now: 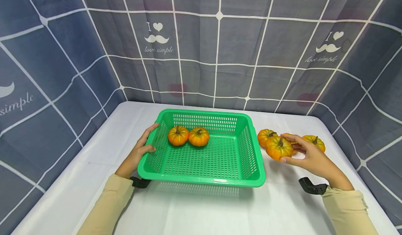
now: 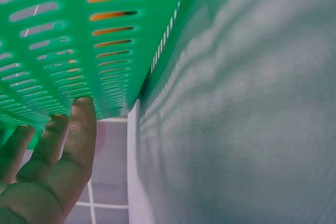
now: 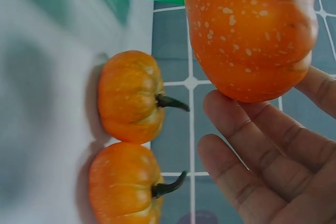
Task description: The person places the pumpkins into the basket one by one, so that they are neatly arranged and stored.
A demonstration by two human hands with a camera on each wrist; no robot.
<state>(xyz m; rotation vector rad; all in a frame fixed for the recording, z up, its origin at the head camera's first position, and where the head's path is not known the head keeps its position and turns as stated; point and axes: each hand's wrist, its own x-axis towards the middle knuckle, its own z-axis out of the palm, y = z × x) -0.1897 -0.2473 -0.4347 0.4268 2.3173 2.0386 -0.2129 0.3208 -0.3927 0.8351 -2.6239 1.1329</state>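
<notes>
My left hand grips the left rim of a green plastic basket, thumb over the rim and fingers outside. In the left wrist view, those fingers lie against the slotted wall. Two small orange pumpkins sit side by side in the basket, toward its back left. To the right of the basket, my right hand holds another small pumpkin between thumb and fingers. The right wrist view shows this held pumpkin raised above the table, its speckled underside visible.
Several more pumpkins stand on the white-covered table, right of the basket: one pumpkin behind the held one, another pumpkin beyond my right hand, and one mostly hidden. A grey checked curtain encloses the back and sides.
</notes>
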